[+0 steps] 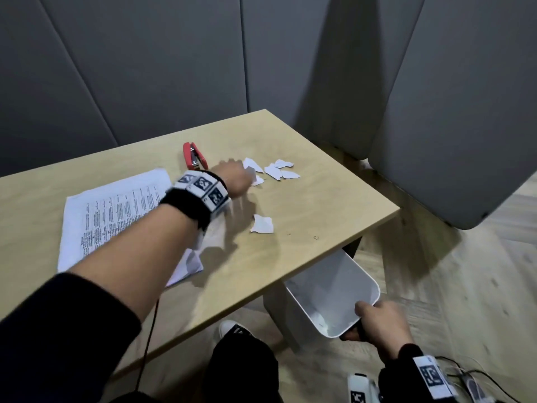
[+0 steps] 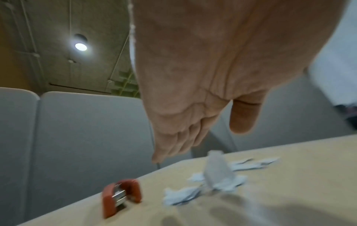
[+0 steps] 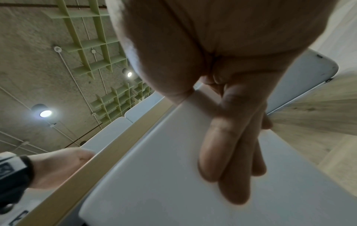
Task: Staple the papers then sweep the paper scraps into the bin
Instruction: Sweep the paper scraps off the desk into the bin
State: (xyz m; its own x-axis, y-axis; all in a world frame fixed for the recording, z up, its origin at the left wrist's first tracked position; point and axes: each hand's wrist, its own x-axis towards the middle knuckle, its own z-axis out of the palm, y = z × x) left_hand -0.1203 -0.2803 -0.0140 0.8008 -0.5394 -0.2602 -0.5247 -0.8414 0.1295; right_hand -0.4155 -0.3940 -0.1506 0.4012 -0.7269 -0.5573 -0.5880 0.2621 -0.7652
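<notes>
One stapler (image 1: 195, 156) lies just behind the left hand's fingers (image 1: 242, 173). About six paper scraps (image 1: 273, 171) lie at and beyond those fingertips, one (image 1: 262, 224) apart. One stack of papers (image 1: 116, 210). One bin (image 1: 334, 295), its near wall pinched between the right hand's thumb and fingers (image 1: 363, 308).

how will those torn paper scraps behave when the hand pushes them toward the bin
The paper scraps look thin and ragged, so they will probably slide easily on the smooth table. One scrap stands curled up, so some may flip or flutter rather than move together. The left hand is flat-fingered, which suits sweeping; strays may miss the bin.
</notes>
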